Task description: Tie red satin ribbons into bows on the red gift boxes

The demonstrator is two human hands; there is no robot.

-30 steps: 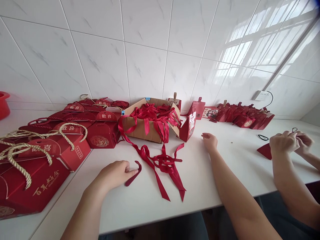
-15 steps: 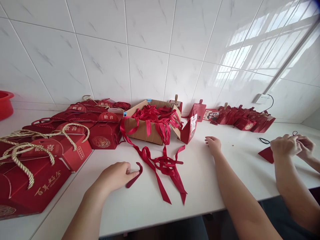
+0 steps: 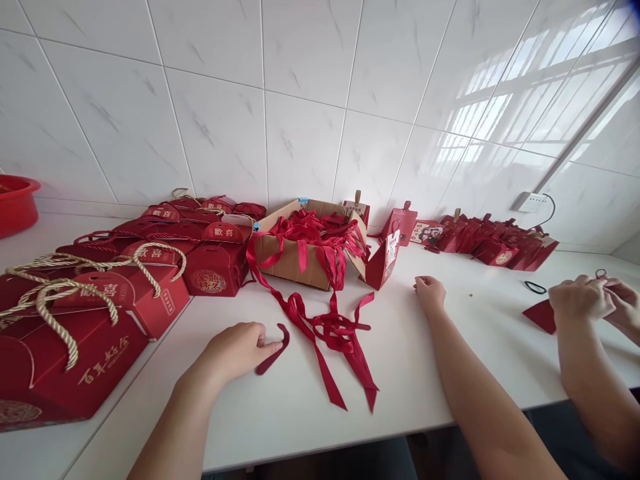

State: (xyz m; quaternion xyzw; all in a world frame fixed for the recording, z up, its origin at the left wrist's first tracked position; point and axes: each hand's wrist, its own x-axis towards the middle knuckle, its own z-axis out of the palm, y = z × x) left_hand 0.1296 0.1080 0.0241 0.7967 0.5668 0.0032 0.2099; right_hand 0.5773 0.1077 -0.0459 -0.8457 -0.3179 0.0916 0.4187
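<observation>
My left hand (image 3: 243, 350) is closed at the left front of the table, its thumb against a short dark red strap (image 3: 275, 355) with a curled end. The strap's lower end lies on or just above the white surface; the tips of my other fingers are hidden. My right hand (image 3: 430, 293) rests on the table past the ribbons, fingers loosely bent and holding nothing visible. Between my hands lies a tangle of red satin ribbons (image 3: 345, 333). These trail from a cardboard box (image 3: 293, 265) filled with more ribbon. An angled red gift box (image 3: 383, 264) stands beside the carton.
Red gift boxes with rope handles (image 3: 107, 333) crowd the left side. Small red bags (image 3: 495, 243) line the wall at right, near a power socket (image 3: 533, 201). A red basin (image 3: 17, 205) sits far left. A co-worker's hands (image 3: 590, 300) work at right beside a red piece (image 3: 541, 315).
The whole view has shifted slightly to the right in the picture. Both my hands and the strap keep nearly the same places on the table.
</observation>
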